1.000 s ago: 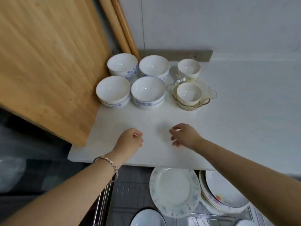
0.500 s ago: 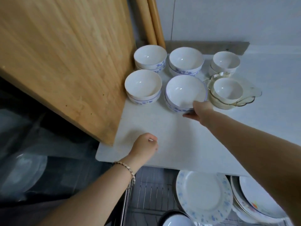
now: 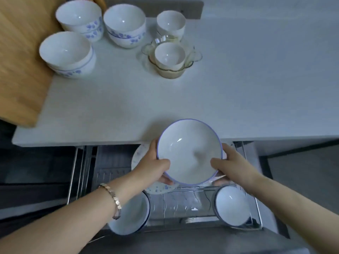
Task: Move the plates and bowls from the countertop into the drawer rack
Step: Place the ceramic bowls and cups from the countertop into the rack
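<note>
A white bowl with a blue rim [image 3: 189, 153] hangs above the open drawer rack [image 3: 183, 204], just off the countertop's front edge. My left hand [image 3: 156, 166] grips its left side and my right hand [image 3: 231, 166] grips its right side. On the white countertop [image 3: 238, 88] at the back left stand three stacks of white bowls with blue flowers [image 3: 67, 54], [image 3: 80, 18], [image 3: 124, 24]. A small white cup [image 3: 169, 55] sits in a glass dish [image 3: 171, 70], with another small cup [image 3: 171, 23] behind it. A flowered plate [image 3: 139, 154] is partly hidden under the held bowl.
In the rack, a white bowl [image 3: 132, 215] lies front left and another [image 3: 232, 208] front right. A wooden cutting board [image 3: 22, 61] leans at the left over the countertop's edge. The rack's metal rails [image 3: 78, 169] run along its left side.
My right hand lifted the near-right bowl off the countertop and my left hand joined it. Both now carry the bowl over the drawer. The view tilted down towards the rack.
</note>
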### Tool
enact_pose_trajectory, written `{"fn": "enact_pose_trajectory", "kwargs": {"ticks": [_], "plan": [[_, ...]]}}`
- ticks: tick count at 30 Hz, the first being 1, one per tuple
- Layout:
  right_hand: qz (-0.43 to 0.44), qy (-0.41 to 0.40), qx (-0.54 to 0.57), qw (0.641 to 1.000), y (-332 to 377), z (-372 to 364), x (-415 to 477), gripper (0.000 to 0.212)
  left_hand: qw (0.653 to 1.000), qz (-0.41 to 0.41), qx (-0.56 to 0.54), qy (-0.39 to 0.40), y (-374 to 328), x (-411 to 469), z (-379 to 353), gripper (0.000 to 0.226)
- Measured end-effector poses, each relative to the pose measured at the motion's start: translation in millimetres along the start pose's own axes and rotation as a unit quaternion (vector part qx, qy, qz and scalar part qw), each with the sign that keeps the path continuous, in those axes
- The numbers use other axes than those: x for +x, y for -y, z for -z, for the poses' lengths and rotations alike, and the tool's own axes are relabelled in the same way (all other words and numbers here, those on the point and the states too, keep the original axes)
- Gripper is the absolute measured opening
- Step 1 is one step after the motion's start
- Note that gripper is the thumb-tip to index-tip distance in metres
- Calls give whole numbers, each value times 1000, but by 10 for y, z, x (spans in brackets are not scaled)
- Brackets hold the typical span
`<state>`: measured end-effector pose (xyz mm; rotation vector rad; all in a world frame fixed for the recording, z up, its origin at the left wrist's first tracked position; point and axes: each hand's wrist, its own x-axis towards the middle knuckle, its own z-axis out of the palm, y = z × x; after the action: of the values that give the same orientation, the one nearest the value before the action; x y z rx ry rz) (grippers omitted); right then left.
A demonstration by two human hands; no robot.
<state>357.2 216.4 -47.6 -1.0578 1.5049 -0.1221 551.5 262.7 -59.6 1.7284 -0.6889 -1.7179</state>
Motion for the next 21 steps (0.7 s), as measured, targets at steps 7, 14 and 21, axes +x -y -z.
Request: {"fn": "enact_pose_trajectory", "kwargs": {"ticks": [7, 14, 21], "plan": [[-28, -24, -178, 983, -1275, 896, 160, 30, 987, 63, 92, 115, 785, 214, -1431, 66], [-71, -9, -267, 961, -2113, 1372, 313, 43, 975, 166, 94, 112, 1386, 692, -1850, 38], [-34, 38, -325, 944, -2409, 1408, 647, 45, 905, 183, 382, 37, 1920, 1277, -2257, 49]]}}
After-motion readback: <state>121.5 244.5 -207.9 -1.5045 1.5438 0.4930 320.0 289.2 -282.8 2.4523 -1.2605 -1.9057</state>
